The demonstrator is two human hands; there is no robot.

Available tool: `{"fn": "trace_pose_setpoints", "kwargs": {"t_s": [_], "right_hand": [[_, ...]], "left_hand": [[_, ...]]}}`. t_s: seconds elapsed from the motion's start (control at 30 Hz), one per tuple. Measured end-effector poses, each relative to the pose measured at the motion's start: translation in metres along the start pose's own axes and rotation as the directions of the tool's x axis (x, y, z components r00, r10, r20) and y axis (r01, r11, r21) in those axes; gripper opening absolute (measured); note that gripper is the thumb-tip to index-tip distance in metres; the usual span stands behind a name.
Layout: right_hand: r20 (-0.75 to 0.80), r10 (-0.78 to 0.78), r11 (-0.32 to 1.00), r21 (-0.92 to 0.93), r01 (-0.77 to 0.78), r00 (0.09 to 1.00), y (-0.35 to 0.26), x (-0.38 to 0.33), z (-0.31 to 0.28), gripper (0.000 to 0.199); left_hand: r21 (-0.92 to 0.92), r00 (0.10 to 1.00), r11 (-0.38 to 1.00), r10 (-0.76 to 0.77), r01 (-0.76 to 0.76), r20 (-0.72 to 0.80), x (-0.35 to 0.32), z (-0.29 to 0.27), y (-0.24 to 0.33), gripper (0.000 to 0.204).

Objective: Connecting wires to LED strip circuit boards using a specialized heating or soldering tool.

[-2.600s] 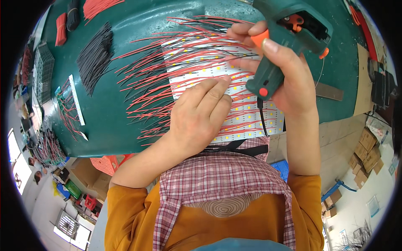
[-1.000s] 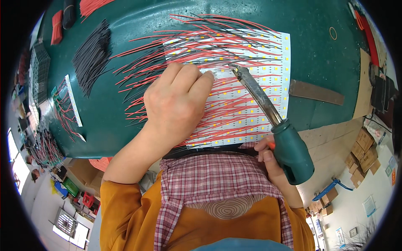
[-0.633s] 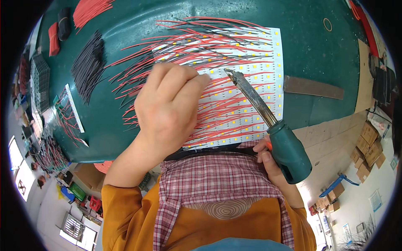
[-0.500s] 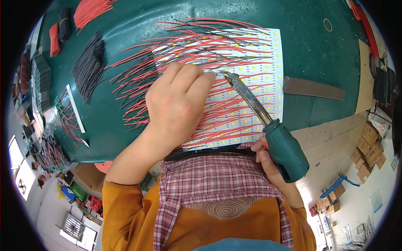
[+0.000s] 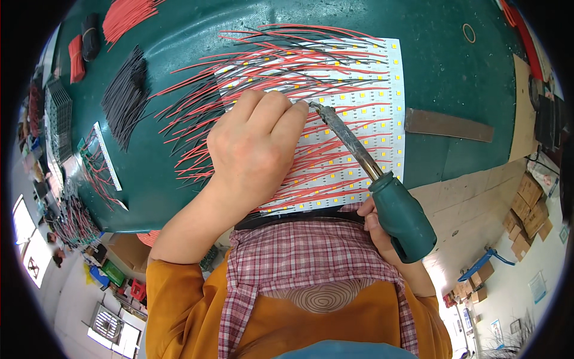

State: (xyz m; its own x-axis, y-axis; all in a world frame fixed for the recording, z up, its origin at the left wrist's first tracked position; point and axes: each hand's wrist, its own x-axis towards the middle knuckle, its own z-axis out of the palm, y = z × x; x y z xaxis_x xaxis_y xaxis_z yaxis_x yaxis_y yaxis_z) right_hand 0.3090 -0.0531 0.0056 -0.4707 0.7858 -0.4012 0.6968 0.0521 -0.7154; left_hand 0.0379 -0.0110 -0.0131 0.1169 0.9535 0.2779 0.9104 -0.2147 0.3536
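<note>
A white panel of LED strips (image 5: 371, 96) with small yellow chips lies on the green table (image 5: 179, 54), and many red and black wires (image 5: 197, 113) fan out from its left side. My left hand (image 5: 254, 146) rests on the panel, fingertips pressing a wire near the strip. My right hand (image 5: 373, 224) grips the green handle of a soldering iron (image 5: 400, 215); its metal tip (image 5: 314, 107) meets the panel just beside my left fingertips.
A bundle of loose black wires (image 5: 125, 96) and a bundle of red wires (image 5: 122, 15) lie at the upper left. A finished strip with wires (image 5: 98, 155) sits at the left. A dark metal bar (image 5: 448, 124) lies right of the panel. Cardboard boxes (image 5: 526, 203) stand on the floor at right.
The right hand swapped a green gun-shaped tool for the soldering iron. The left hand slid left and up along the panel, and the iron's tip followed to the fingertips.
</note>
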Motion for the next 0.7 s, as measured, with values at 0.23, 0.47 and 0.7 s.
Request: {"fn": "trace_pose_setpoints", "kwargs": {"t_s": [0.23, 0.47, 0.7], "right_hand": [[0.056, 0.258, 0.475, 0.862, -0.177, 0.964, -0.008, -0.002, -0.002, 0.028], [0.028, 0.183, 0.814, 0.557, -0.167, 0.983, -0.007, -0.004, -0.009, 0.025], [0.051, 0.098, 0.935, 0.337, -0.109, 0.994, 0.0, -0.006, -0.011, 0.019]], "left_hand": [[0.013, 1.0, 1.0, 0.001, -0.002, 0.013, -0.001, 0.0, 0.0, 0.028], [0.0, 0.999, 1.0, -0.014, 0.014, 0.047, 0.003, -0.003, 0.001, 0.025], [-0.108, 0.999, 0.994, 0.026, -0.028, -0.021, 0.011, 0.005, 0.007, 0.023]]}}
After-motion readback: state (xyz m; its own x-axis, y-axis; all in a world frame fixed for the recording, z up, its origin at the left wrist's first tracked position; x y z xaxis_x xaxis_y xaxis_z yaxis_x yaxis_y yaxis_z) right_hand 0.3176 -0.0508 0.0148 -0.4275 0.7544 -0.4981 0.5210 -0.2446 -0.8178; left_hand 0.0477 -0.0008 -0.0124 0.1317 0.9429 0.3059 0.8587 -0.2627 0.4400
